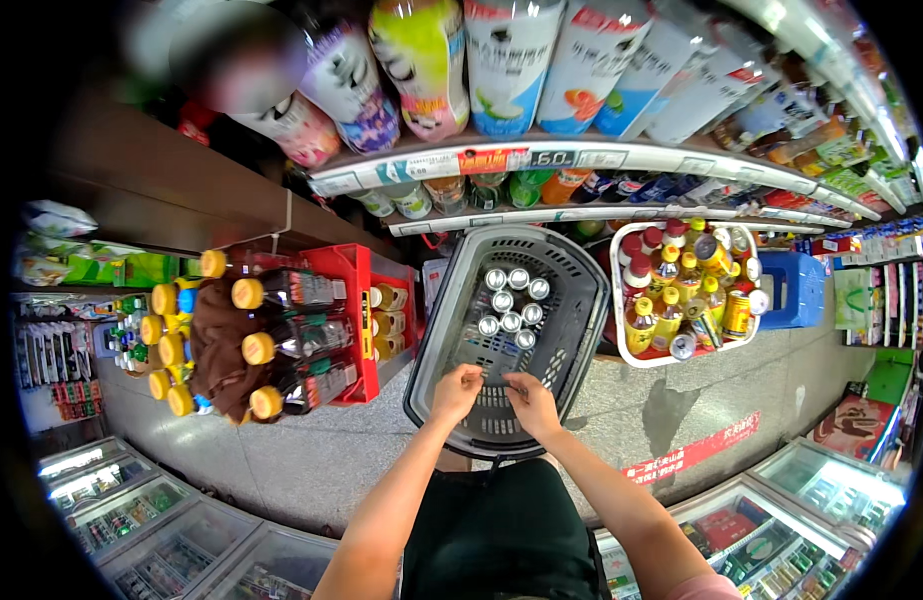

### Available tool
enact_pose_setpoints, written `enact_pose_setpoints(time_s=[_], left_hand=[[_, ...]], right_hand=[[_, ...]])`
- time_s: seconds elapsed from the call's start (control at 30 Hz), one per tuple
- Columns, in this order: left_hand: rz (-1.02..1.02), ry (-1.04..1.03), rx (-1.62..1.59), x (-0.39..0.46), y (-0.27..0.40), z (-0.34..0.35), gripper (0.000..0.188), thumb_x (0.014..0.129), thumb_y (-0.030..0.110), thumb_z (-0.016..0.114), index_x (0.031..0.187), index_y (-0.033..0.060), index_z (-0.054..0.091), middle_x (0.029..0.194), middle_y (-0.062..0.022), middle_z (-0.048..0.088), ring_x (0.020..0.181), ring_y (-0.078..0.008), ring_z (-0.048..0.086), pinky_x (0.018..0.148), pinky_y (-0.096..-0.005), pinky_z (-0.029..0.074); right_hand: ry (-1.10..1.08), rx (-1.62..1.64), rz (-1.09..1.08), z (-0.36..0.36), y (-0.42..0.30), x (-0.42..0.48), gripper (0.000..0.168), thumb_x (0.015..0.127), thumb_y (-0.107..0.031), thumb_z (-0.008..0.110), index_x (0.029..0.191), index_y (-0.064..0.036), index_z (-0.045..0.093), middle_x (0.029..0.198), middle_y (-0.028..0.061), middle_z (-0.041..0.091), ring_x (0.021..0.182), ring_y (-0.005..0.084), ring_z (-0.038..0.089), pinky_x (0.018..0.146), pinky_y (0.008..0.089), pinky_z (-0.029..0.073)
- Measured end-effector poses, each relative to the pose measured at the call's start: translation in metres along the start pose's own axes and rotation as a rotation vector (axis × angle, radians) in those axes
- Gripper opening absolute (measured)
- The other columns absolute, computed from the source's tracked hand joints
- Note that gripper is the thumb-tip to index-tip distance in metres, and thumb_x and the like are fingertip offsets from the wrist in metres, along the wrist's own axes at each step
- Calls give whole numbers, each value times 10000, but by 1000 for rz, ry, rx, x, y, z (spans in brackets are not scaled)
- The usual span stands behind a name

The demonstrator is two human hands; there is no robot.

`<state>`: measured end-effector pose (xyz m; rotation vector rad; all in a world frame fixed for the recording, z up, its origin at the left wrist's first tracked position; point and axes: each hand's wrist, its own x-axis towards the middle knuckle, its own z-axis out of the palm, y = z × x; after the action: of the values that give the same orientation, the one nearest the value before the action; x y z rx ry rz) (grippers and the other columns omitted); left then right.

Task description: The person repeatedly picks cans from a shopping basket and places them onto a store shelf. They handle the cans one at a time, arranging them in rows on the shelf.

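A grey plastic shopping basket (440,341) stands right in front of me, below both hands. Several drink cans with silver tops (511,321) stand upright in its far half. Over the near half of the basket is my left hand (457,391), its fingers loosely curled and nothing visible in them. Facing it across a small gap, my right hand (533,401) also has bent fingers, with no held thing visible. The nearest cans lie just beyond the fingertips, apart from them.
To the right, a white-rimmed basket (619,300) holds bottles and cans; a blue plastic stool (795,289) adjoins it. A red crate (364,322) and large yellow-capped bottles (266,401) stand left. Drink shelves (581,156) rise ahead. Glass-topped freezers (184,555) are behind, near my legs.
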<state>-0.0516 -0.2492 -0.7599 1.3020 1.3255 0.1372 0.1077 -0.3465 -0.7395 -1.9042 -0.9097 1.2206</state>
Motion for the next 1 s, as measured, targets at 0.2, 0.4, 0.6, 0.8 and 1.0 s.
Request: enact_pose_setpoints(time_s=[0.2, 0.4, 0.6, 0.8, 1.0], left_hand=[[-195, 66, 353, 105, -92, 44, 699, 860, 253, 718, 1473, 151, 396, 1231, -254, 652, 1141, -409, 629, 974, -479, 498], [-45, 160, 257, 184, -127, 67, 932, 758, 84, 783, 1547, 225, 308, 1384, -224, 567, 1238, -421, 566, 1037, -463, 470], [171, 151, 297, 222, -152, 81, 758, 740, 94, 792, 1424, 191, 480, 1420, -185, 541, 1298, -382, 528, 1067, -436, 458], [159, 308, 73, 206, -157, 92, 699, 673, 245, 842, 1274, 24, 562, 1149, -228, 675, 1095, -390, 650, 918, -423, 517], [-93, 64, -408, 109, -85, 54, 658, 746, 291, 846, 1251, -25, 568, 1115, -147, 691, 1010, -224, 671, 877, -357, 524]], right_hand=[[-122, -12, 229, 62, 120, 90, 611, 884, 29, 616, 1460, -18, 417, 1431, 222, 518, 1309, 342, 541, 1045, 394, 468], [-190, 76, 306, 97, 196, 151, 830, 837, 159, 454, 1589, -19, 152, 1581, 212, 337, 1428, 344, 403, 1087, 350, 410], [-130, 26, 241, 118, 201, 166, 828, 827, 120, 466, 1579, 13, 135, 1539, 271, 372, 1452, 372, 348, 1151, 359, 322], [-129, -14, 110, 111, 191, 161, 822, 781, 113, 475, 1553, 12, 215, 1515, 306, 365, 1403, 429, 378, 1132, 393, 352], [-383, 129, 82, 61, 115, 115, 972, 733, -47, 730, 1556, -31, 213, 1450, 234, 462, 1363, 322, 459, 1109, 375, 376]])
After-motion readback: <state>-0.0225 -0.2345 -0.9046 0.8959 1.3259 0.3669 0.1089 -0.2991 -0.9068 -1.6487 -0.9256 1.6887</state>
